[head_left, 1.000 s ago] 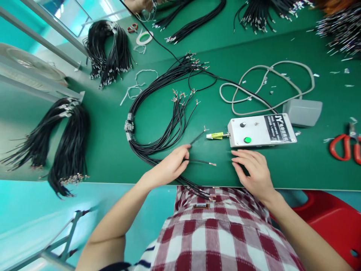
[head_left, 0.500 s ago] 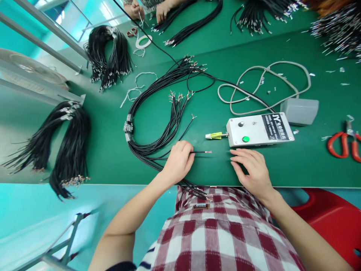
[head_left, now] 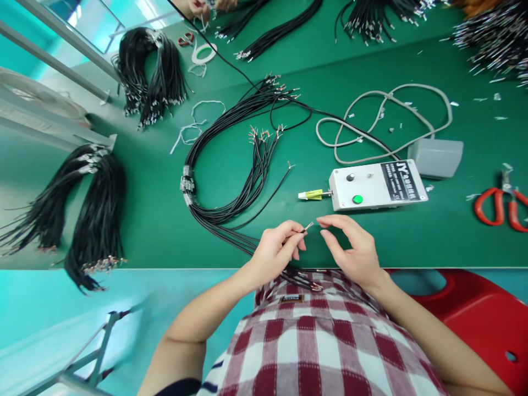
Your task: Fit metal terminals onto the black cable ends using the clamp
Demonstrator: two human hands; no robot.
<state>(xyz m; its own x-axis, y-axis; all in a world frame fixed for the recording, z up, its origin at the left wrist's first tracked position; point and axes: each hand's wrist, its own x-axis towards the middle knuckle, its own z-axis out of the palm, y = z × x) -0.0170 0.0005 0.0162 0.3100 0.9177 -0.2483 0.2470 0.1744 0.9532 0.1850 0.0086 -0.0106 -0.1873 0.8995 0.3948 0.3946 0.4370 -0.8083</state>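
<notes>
My left hand [head_left: 277, 248] pinches a black cable [head_left: 306, 229] just behind its stripped end, where thin wire strands stick out. Close by on the right, my right hand [head_left: 351, 247] is apart from the cable, thumb and fingers spread with nothing between them. The cable belongs to a curved bundle of black cables [head_left: 206, 143], bound at the left with clear tape [head_left: 187, 184]. Some bundle ends show copper strands; others hang over the table edge at my lap. Beyond my hands lies a white box [head_left: 375, 187] with a green button, a knob and a yellow-wrapped tip [head_left: 311, 195].
A grey adapter [head_left: 437, 158] and looped grey cord [head_left: 383, 93] lie behind the box. Red-handled pliers [head_left: 501, 203] rest at right. More cable bundles [head_left: 150, 71] hang over the left edge and lie at the back. A co-worker's hands [head_left: 200, 8] are at the top.
My left hand has moved right and slightly nearer me, turning the cable end upward. My right hand has moved left towards that end. One loose cable now lies farther from the hand. The view shifted slightly.
</notes>
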